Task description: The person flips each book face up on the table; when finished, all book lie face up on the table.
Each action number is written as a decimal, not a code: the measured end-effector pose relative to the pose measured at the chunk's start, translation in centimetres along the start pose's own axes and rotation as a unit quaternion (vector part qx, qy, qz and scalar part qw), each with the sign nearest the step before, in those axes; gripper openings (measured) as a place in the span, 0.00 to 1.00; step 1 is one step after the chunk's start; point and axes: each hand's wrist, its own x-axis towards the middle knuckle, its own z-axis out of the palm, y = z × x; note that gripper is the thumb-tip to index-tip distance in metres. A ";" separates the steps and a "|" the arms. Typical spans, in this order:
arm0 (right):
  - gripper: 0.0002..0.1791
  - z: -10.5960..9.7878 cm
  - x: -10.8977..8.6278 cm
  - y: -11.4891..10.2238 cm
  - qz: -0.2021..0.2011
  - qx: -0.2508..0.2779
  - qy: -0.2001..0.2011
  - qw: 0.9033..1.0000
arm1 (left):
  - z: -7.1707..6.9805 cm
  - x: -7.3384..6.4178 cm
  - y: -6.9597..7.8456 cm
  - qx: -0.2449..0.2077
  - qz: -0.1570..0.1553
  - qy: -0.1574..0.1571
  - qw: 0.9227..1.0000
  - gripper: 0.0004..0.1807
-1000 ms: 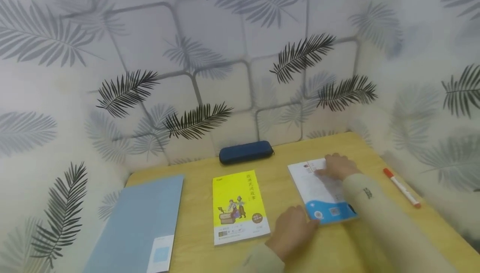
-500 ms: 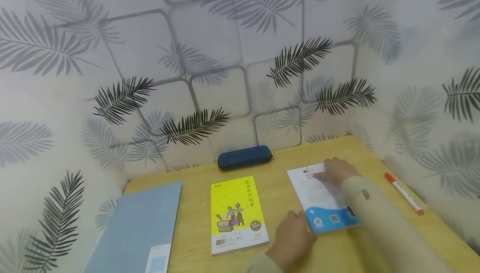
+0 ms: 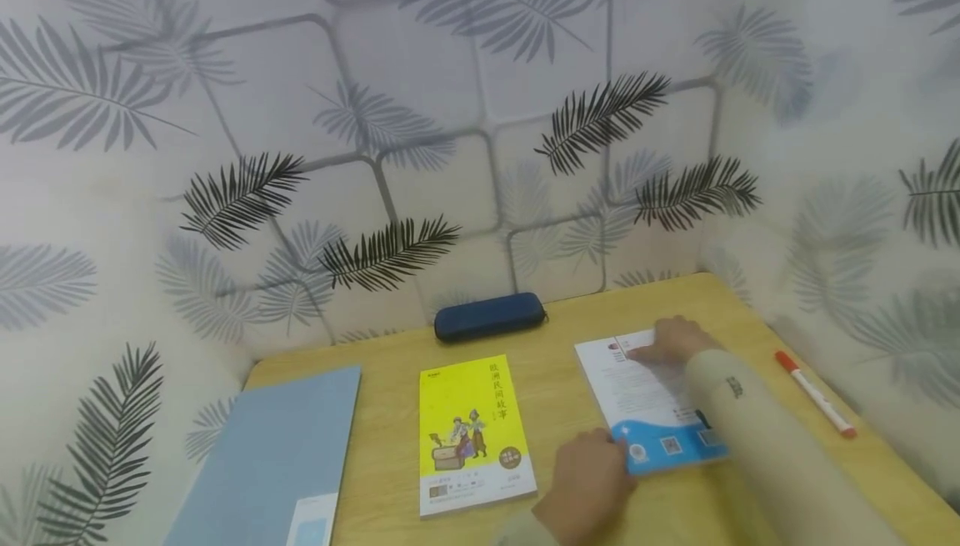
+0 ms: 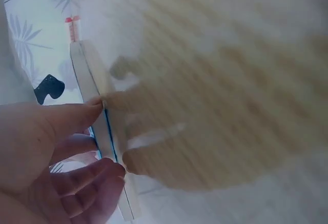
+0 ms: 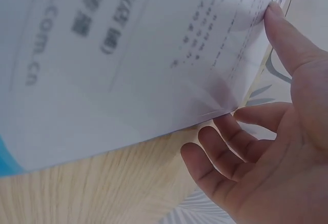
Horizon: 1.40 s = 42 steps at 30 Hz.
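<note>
White book (image 3: 630, 400) seems steadied from 2 sides. Right hand (image 3: 677, 343) pinches a corner; left hand (image 3: 588, 479) touches an edge, grip unclear.

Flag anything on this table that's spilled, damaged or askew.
Nothing stands out: no spill shows. The white-and-blue paperback book and yellow-and-white paperback book look undamaged where visible, and the red-capped white marker rests on the yellowish wooden table.

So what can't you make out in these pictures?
Near end of grey-blue folder: head view, cut off by the bottom edge.
Bottom lines on yellow book: head view, too small.
Small print on white book: right wrist view, blurred.
Its underside: head view, hidden beneath the book.
</note>
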 end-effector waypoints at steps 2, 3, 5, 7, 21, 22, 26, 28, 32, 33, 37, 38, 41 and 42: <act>0.54 0.0 -0.2 0.1 0.006 0.003 -0.007 1.000 | 0.0 0.0 0.2 0.023 0.008 0.000 1.000 0.18; 0.55 0.0 -0.2 0.2 0.009 0.006 -0.009 1.000 | -0.1 0.0 0.2 0.033 0.014 0.000 0.999 0.18; 0.57 0.0 -0.2 0.4 0.012 0.015 -0.011 1.000 | -0.2 0.0 0.3 0.047 0.023 0.001 0.999 0.18; 0.60 0.0 0.0 0.5 0.013 0.019 -0.009 1.000 | -0.5 0.0 0.3 0.060 0.030 -0.001 0.998 0.18; 0.62 -0.6 0.0 -0.4 0.010 0.067 0.006 0.998 | -0.6 0.2 0.5 0.066 0.051 -0.009 0.997 0.14; 0.60 -0.7 0.1 -0.3 0.009 0.061 0.007 0.998 | -0.7 0.3 0.5 0.062 0.049 -0.009 0.997 0.14; 0.47 -0.8 0.5 0.4 -0.003 0.063 0.016 0.998 | -0.5 0.3 0.5 0.045 0.041 -0.016 0.998 0.14; 0.39 -0.9 0.7 0.8 -0.015 0.073 0.026 0.997 | -0.5 0.3 0.4 0.041 0.036 -0.017 0.998 0.14; 0.31 -1.5 0.7 1.1 -0.033 0.093 0.034 0.995 | -0.4 0.2 0.2 0.033 0.031 -0.014 0.999 0.15; 0.30 -1.7 0.7 1.1 -0.033 0.098 0.031 0.994 | -0.5 0.1 0.2 0.033 0.031 -0.014 0.999 0.15; 0.27 -2.3 0.3 0.7 -0.036 0.106 0.020 0.993 | -0.5 0.0 0.1 0.026 0.032 -0.016 0.999 0.16; 0.26 -2.4 0.2 0.7 -0.038 0.104 0.021 0.994 | -0.4 -0.1 0.1 0.025 0.031 -0.015 0.999 0.17; 0.24 -2.8 0.0 0.5 -0.052 0.092 0.030 0.994 | 0.0 -0.1 0.3 0.036 0.038 0.004 0.999 0.20; 0.23 -2.9 0.0 0.5 -0.055 0.086 0.032 0.994 | 0.1 -0.1 0.3 0.041 0.042 0.014 0.998 0.20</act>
